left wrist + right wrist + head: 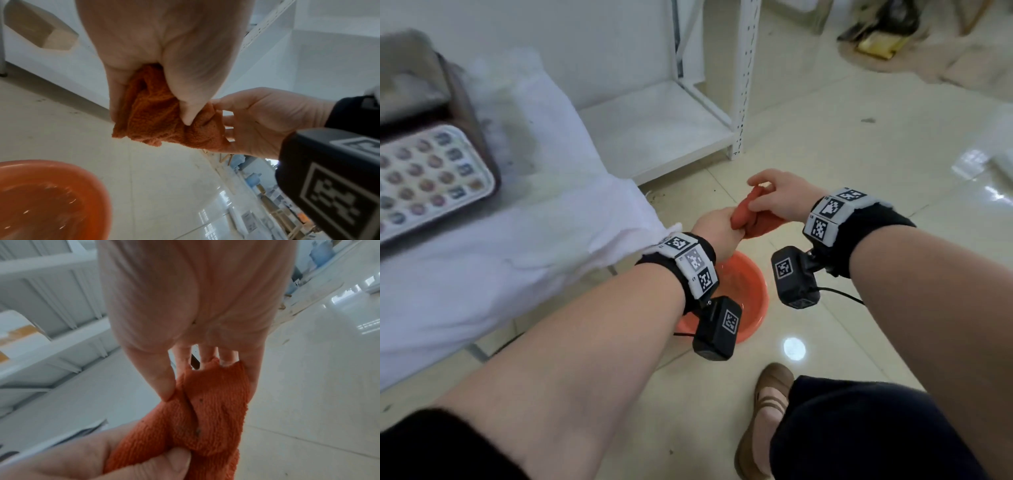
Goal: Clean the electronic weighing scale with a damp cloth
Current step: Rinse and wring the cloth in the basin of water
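A twisted orange cloth (pixel 744 209) is held between both hands above an orange basin (pixel 758 301) on the floor. My left hand (pixel 724 226) grips one end in a fist; the left wrist view shows the left hand (pixel 164 73) with its thumb pressed into the cloth (pixel 156 116). My right hand (pixel 762 202) holds the other end; in the right wrist view the right hand (pixel 185 313) pinches the cloth (pixel 216 410) between thumb and fingers. The weighing scale (pixel 424 178), with its button keypad, sits on the table at the left, away from both hands.
The basin (pixel 86 175) holds water. A white cloth covers the table (pixel 524 233) at the left. A white metal shelf (pixel 739 85) stands behind the hands. My brown shoe (pixel 763 411) is on the glossy tiled floor beside the basin.
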{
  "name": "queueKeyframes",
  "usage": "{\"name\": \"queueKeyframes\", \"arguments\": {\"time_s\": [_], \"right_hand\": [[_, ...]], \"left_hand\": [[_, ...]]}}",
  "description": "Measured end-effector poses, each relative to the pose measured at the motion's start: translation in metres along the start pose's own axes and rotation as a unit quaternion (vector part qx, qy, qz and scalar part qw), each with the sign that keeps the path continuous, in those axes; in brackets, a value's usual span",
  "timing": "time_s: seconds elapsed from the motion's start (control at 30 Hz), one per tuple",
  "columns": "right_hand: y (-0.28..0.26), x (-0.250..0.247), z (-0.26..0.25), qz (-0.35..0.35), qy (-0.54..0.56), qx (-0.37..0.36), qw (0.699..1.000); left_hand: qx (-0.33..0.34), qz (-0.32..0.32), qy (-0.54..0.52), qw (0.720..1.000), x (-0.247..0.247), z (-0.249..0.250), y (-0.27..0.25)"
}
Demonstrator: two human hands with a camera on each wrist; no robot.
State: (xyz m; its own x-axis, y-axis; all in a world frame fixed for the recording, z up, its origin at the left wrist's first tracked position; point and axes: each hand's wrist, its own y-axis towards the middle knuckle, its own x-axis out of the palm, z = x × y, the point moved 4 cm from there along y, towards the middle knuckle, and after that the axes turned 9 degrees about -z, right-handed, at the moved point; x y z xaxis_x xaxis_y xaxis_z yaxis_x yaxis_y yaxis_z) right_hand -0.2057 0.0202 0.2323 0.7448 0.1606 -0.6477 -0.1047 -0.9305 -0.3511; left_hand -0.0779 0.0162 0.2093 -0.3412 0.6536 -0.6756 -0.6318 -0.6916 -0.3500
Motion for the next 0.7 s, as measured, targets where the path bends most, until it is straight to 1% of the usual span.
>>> {"name": "queueKeyframes", "arguments": {"time_s": [0.13, 0.2, 0.27, 0.33, 0.43, 0.53, 0.6, 0.7], "right_hand": [[-0.038, -0.032, -0.038, 0.049, -0.024, -0.027, 0.998], [-0.058, -0.046, -0.063, 0.063, -0.033, -0.048, 0.996], [-0.077, -0.056, -0.091, 0.065, -0.008, -0.067, 0.996], [-0.092, -0.062, -0.122, 0.067, 0.017, -0.086, 0.994], [-0.109, -0.065, -0.176, 0.061, 0.043, -0.124, 0.989], [-0.119, -0.058, -0.232, 0.047, 0.051, -0.168, 0.983], [-0.123, -0.049, -0.271, 0.033, 0.070, -0.195, 0.978], [-0.126, -0.025, -0.328, -0.018, 0.098, -0.226, 0.969]], "left_hand": [[0.014, -0.004, -0.051, 0.999, -0.031, 0.040, -0.037], [0.029, -0.007, -0.112, 0.993, -0.050, 0.054, -0.057], [0.035, 0.019, -0.147, 0.988, -0.076, 0.064, -0.080], [0.054, 0.055, -0.142, 0.987, -0.104, 0.069, -0.103], [0.081, 0.071, -0.178, 0.978, -0.147, 0.071, -0.145], [0.085, 0.089, -0.239, 0.963, -0.187, 0.065, -0.187], [0.083, 0.120, -0.257, 0.955, -0.214, 0.055, -0.214], [0.082, 0.168, -0.271, 0.944, -0.256, 0.032, -0.258]]}}
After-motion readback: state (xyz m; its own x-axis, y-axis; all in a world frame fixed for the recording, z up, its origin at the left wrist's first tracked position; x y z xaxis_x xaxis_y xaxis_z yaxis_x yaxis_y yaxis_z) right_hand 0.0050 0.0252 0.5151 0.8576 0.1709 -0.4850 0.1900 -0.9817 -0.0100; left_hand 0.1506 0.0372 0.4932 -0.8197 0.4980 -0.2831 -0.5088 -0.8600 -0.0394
